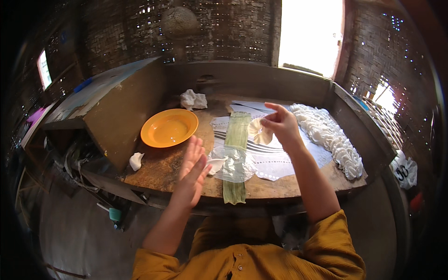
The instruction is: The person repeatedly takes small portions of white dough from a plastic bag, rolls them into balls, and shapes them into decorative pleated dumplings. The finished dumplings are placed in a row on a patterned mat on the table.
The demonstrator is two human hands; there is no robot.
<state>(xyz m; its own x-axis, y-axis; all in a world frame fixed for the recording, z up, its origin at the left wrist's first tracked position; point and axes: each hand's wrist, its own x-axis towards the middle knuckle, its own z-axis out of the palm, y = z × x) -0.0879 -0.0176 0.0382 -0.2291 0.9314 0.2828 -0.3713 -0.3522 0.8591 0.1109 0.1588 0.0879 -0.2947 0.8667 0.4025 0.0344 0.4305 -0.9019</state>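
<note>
My right hand (282,125) is raised over the middle of the table and pinches a thin, round, cream-coloured dough piece (257,132) with a wavy edge. My left hand (192,164) is held up on edge, its fingers stretched out and nothing in it. Beside its fingertips lies a folded white dough piece (216,165), partly hidden. A clear plastic sheet (235,167) lies across a pale green ribbed strip (237,130) that runs from the table's front edge toward the back. Patterned white cloth or paper (267,161) is spread beneath.
Ruffled white pieces (329,140) lie in overlapping rows along the right. On the left stands an orange plate (154,139) with a wet-looking bottom. A crumpled white cloth (193,99) sits behind it, a small white lump (136,161) in front. A wooden box (122,100) borders the table's left side.
</note>
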